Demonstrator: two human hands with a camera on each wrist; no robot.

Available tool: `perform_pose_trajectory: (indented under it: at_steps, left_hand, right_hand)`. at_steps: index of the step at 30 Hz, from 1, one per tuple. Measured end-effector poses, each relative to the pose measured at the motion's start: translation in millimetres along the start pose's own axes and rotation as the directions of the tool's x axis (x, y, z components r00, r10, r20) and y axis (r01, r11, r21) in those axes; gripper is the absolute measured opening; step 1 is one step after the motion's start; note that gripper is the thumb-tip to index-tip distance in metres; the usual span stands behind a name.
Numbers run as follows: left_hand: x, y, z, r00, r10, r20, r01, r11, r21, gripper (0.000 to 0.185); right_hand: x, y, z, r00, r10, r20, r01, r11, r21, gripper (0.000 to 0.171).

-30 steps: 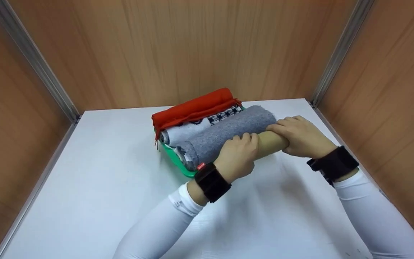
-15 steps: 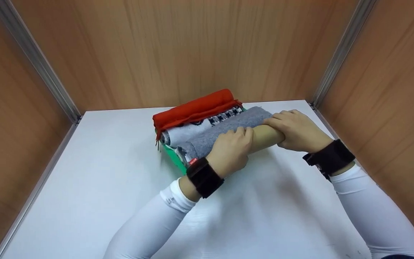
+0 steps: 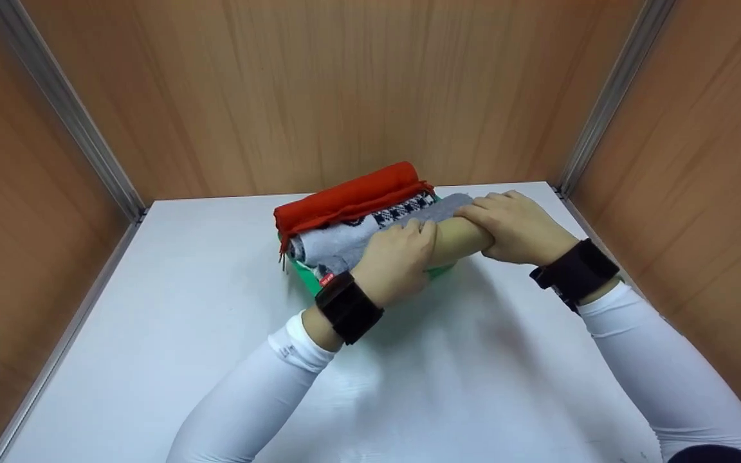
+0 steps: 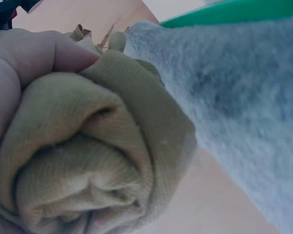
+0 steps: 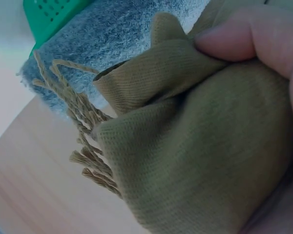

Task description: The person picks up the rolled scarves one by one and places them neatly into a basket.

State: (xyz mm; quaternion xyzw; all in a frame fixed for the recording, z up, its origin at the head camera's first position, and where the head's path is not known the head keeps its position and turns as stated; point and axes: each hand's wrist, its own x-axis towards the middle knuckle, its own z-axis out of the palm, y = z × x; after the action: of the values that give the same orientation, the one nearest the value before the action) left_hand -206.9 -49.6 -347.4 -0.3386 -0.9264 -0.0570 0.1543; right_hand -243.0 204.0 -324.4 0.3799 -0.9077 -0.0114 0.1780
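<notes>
A white table (image 3: pixel 152 334) fills the floor between wood walls (image 3: pixel 319 83). At its 12 o'clock sits a green tray (image 3: pixel 305 278) packed with rolled scarves: a red roll (image 3: pixel 345 196) farthest back, a patterned roll (image 3: pixel 370 225) next, a grey roll (image 3: pixel 345 257) nearest. Against the grey roll's 4 o'clock side lies an olive roll (image 3: pixel 454 239), at the tray's near edge. The left hand (image 3: pixel 396 263) clasps its left end, fingers curled round it; the right hand (image 3: pixel 515 225) clasps its right end, where fringe (image 5: pixel 83 141) hangs loose.
</notes>
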Motion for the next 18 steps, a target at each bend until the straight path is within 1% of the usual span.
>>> perform_pose_trajectory:
  at_steps: [6,13,18]
  left_hand:
    - [-0.9,-10.5,-3.5,1.000,0.000,0.004,0.000,0.999,-0.054,0.052]
    - [-1.9,-21.6,-9.6,1.000,-0.025,0.003,0.025,0.997,-0.073,0.064]
    - [-1.8,-27.9,-11.8,0.999,-0.042,0.019,0.044,0.994,-0.100,0.065]
  right_hand:
    - [11.3,-1.0,-3.1,1.000,-0.006,0.014,0.006,1.000,0.002,0.057]
    - [27.8,-1.8,-5.5,0.999,0.003,0.033,-0.005,0.999,0.033,0.061]
    - [34.5,-3.4,-5.7,1.000,-0.015,0.024,0.015,1.000,0.019,0.062]
